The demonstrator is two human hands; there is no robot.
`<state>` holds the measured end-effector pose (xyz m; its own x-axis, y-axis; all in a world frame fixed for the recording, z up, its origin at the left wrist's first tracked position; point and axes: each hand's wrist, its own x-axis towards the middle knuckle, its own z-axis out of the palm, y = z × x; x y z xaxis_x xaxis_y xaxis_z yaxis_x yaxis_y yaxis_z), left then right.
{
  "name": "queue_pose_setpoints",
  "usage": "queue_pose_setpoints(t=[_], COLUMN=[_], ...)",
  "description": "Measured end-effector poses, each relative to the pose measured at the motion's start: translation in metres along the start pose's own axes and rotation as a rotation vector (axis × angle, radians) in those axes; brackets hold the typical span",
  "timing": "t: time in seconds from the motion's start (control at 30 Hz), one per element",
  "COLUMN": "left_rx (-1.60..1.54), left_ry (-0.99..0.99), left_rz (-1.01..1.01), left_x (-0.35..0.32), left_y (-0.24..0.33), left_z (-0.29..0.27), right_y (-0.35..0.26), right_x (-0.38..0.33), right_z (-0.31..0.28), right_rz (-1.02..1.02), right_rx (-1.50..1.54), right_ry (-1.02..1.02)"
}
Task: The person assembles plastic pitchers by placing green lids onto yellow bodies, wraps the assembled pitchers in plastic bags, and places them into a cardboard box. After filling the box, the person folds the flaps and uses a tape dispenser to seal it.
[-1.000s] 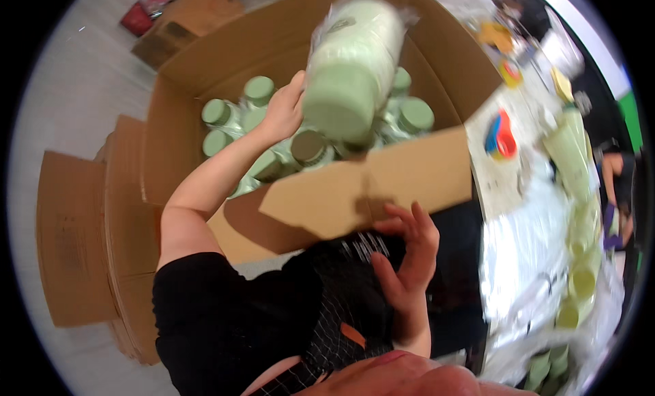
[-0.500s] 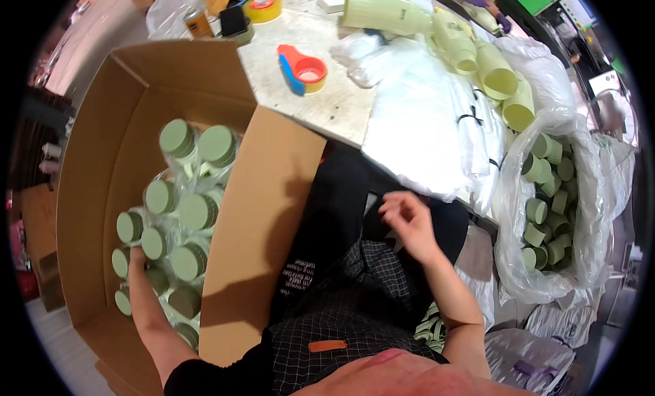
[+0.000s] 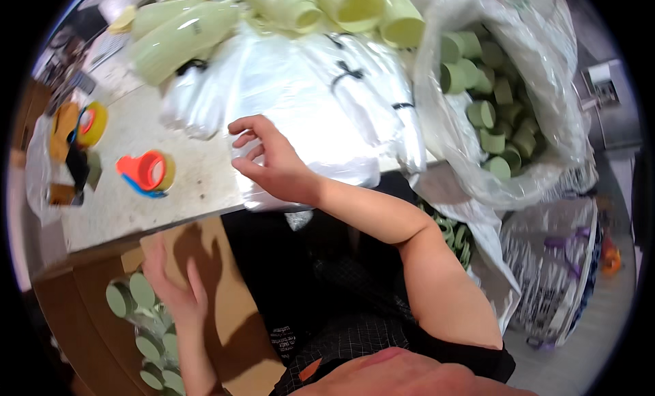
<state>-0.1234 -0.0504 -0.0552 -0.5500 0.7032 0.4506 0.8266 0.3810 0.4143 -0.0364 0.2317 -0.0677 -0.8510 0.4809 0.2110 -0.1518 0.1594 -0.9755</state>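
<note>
Over the cardboard box [image 3: 225,307], my left hand [image 3: 176,287] is raised with nothing in it, thumb and fingers apart. Below and beside it, several bottles with pale green round lids [image 3: 142,290] stand in the box, wrapped in clear plastic. My right hand [image 3: 269,165] hovers at the left edge of a stack of clear plastic bags [image 3: 327,140] on the table. Its fingers are spread and slightly bent, holding nothing. Whether its fingertips touch the bags I cannot tell.
Pale green bottle bodies [image 3: 187,38] lie along the table's far side. A red and blue tape dispenser [image 3: 147,171] sits on the table [image 3: 102,222] at left. To the right stands a plastic-lined sack [image 3: 457,181] of green lids [image 3: 481,114], near a bag of purple-handled items [image 3: 546,280].
My view has turned toward the right. My left hand has come up out from among the bottles, empty. My right hand has moved from above my lap to the plastic bags.
</note>
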Motion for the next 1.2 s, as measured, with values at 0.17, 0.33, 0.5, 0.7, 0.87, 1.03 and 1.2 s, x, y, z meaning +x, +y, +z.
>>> queue_pose_setpoints(t=[0.17, 0.33, 0.5, 0.7, 0.87, 1.03, 1.2], left_rx=[-0.284, -0.840, -0.315, -0.499, -1.298, -1.432, -1.544], left_ry=[0.429, 0.268, 0.121, -0.048, 0.091, 0.142, -0.172], left_rz=[-0.123, -0.895, -0.203, -0.244, -0.769, -0.708, -0.720], left_x=[0.236, 0.361, 0.290, 0.072, 0.052, 0.044, -0.006], left_y=[-0.054, -0.139, -0.017, 0.085, 0.114, 0.128, 0.141], left_z=[0.135, 0.181, 0.199, 0.107, 0.127, 0.093, 0.061], right_y=[-0.024, 0.000, 0.042, -0.014, -0.032, -0.047, -0.069], right_x=[-0.066, -0.099, -0.124, -0.246, -0.334, -0.306, -0.280], right_z=[-0.191, -0.388, -0.456, -0.280, -0.158, -0.150, -0.154], right_rz=[-0.139, 0.053, 0.266, -0.161, 0.035, 0.288, -0.168], right_rx=[-0.543, -1.328, -1.043, -0.914, -0.901, -0.682, -0.074], right_ry=[0.668, 1.025, 1.179, 0.917, 0.493, 0.623, 0.829])
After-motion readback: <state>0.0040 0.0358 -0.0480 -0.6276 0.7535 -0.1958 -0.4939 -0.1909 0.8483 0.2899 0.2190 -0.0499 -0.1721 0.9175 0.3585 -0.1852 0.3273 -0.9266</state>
